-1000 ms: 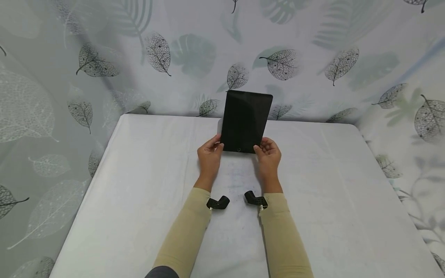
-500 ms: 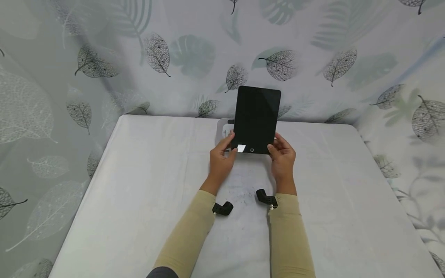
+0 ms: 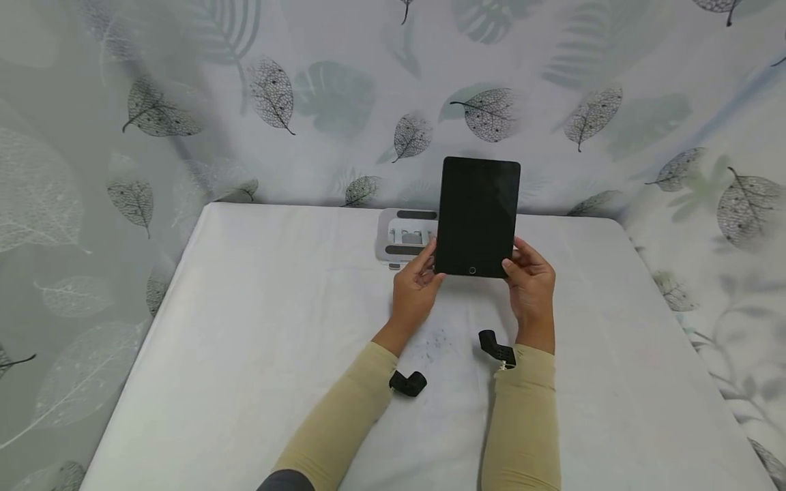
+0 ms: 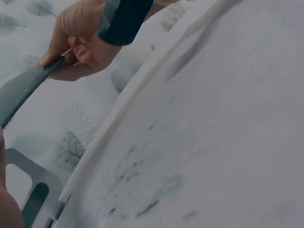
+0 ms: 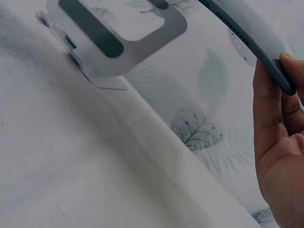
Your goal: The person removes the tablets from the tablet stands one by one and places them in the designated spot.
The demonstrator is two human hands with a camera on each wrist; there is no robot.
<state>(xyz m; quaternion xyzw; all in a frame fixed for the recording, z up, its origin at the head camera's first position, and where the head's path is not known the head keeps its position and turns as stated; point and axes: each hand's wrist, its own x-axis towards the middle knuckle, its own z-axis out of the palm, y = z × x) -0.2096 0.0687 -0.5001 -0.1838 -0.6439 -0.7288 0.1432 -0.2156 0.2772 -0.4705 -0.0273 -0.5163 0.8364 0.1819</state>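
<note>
A black tablet with a round home button is held up over the far part of the table, its dark screen towards me. My left hand grips its lower left corner, thumb at the front. The lower right corner is pinched by my right hand, thumb on the front and fingers behind; the right wrist view shows the tablet's thin edge between them. A grey stand with dark pads and an open middle sits behind the tablet, its right part hidden.
A white cloth covers the table. Its far edge meets a leaf-patterned curtain, which also hangs along both sides. Black wrist mounts stick out from the sleeves.
Both hands have carried the tablet to the right. The grey stand, almost wholly hidden behind it one second ago, now shows on its left.
</note>
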